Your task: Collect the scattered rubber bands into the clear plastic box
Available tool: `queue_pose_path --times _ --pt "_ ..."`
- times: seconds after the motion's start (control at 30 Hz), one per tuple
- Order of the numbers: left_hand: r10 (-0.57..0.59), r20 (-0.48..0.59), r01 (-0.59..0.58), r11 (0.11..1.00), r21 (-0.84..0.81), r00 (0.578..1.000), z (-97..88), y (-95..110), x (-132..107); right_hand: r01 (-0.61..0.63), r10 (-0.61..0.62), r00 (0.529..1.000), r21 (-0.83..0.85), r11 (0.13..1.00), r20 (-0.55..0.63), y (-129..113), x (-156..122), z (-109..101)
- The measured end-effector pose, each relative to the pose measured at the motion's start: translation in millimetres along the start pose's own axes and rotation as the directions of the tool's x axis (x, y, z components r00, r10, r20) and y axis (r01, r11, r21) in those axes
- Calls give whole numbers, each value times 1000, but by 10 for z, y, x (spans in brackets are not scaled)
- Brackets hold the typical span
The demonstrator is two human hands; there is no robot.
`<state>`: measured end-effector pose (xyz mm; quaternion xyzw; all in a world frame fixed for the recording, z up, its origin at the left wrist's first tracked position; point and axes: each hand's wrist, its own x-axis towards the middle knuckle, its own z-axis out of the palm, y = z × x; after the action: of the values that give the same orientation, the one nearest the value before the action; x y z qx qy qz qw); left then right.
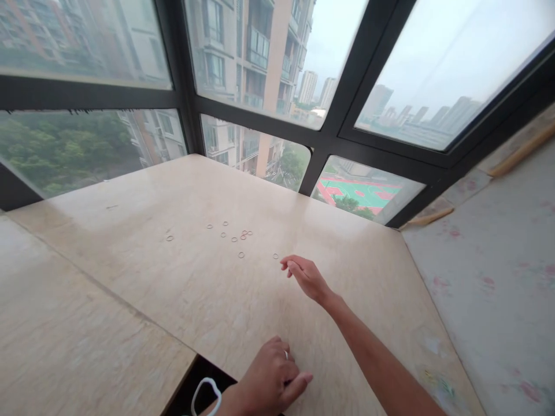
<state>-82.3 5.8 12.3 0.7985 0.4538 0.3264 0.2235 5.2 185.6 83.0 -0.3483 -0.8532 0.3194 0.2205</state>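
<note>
My right hand [306,277] hovers low over the beige marble-patterned ledge [208,306], its fingers loosely bent and a little apart, with nothing visible in them. Just left of its fingertips lies a small thin loop [276,256]. Farther left, several similar loops are scattered, among them a dark one [241,255], a reddish one [243,237] in a little cluster, and one set apart [170,238]. Close to me, my left hand [275,375] rests on the ledge, its fingers curled under and the thumb sticking out. What its fingers may hold is hidden. It wears a ring.
A clear plastic bag [437,381] with small yellow and green bits lies at the lower right, by the floral wall [485,277]. Dark window frames [260,121] border the back. A dark opening [197,378] cuts into the ledge near my left wrist.
</note>
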Motion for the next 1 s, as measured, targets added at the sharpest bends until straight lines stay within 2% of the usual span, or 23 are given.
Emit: queue_pose_path --times 0.1,0.2,0.3,0.4,0.57,0.73,0.87,1.0 --pt "70 -25 -71 997 -33 997 136 -91 -55 25 -17 998 -116 993 63 32 652 259" --pt "135 -22 -136 991 -16 991 285 -206 -84 52 -20 992 -263 963 122 62 1167 470" --pt "160 -10 -159 986 59 987 432 -309 -93 99 -18 980 -412 906 197 77 1509 602" --pt "177 -1 -175 976 131 984 542 -372 -93 196 -39 954 -524 829 296 75 1686 654" --pt "166 11 -166 979 121 986 588 -395 -101 334 -61 908 -629 702 414 93 1706 605" --pt "152 -29 -150 987 64 988 470 -336 -105 383 -60 893 -683 623 446 210 1548 439" --pt "139 -40 -139 990 18 989 301 -236 -99 393 -65 890 -687 611 451 352 1358 255" --pt "88 -26 -87 996 4 996 138 -118 -85 361 -67 904 -671 648 422 499 1115 47"
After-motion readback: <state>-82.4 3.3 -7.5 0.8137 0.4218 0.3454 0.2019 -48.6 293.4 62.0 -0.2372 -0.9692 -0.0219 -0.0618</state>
